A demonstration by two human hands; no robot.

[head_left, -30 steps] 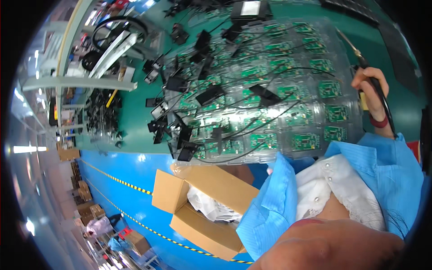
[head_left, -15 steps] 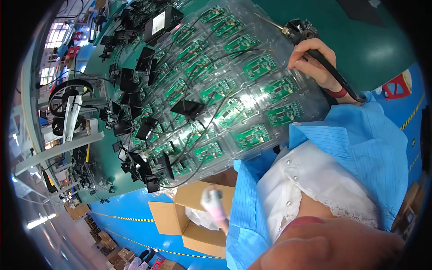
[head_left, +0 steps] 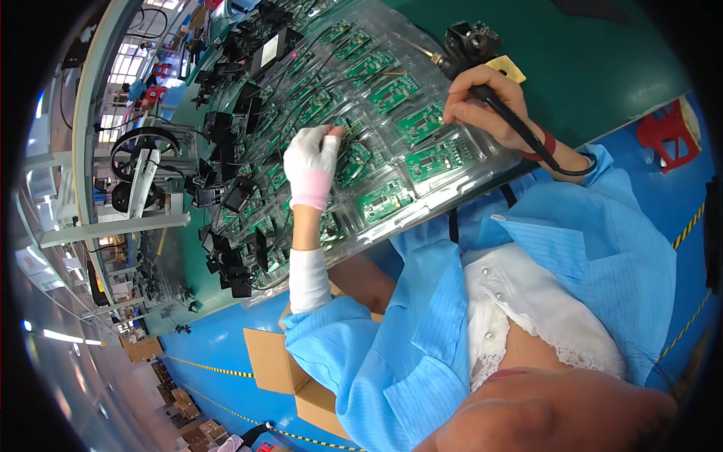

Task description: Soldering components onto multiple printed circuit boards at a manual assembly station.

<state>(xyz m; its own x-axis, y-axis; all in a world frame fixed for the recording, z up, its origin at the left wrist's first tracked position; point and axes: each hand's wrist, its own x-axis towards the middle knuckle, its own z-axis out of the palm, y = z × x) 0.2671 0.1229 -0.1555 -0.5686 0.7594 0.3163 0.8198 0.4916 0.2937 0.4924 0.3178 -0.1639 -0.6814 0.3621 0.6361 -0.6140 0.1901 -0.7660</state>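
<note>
My left hand (head_left: 309,164), in a white glove with a pink cuff and bare fingertips, is over the green circuit boards (head_left: 388,200). Its fingers are pinched together; what they hold, if anything, is too small to make out. My right hand (head_left: 493,105) grips a soldering iron (head_left: 438,59) by its dark handle, with the metal tip directed away over the far part of the clear plastic tray (head_left: 433,197). The iron's black cable passes back beneath my right wrist. Several boards sit in the tray's pockets, with thin black wires lying across them.
Black plastic parts with cables (head_left: 239,194) crowd the tray's left side. Beyond my right hand stand a dark iron holder (head_left: 473,41) and a yellow sponge (head_left: 507,69) on the green table (head_left: 602,83). An opened cardboard box (head_left: 269,360) is below the table edge; a red stool (head_left: 669,135) is at right.
My left hand has risen from above the cardboard box to the boards, its fingers now pinched. The right hand keeps hold of the soldering iron. The view has shifted slightly.
</note>
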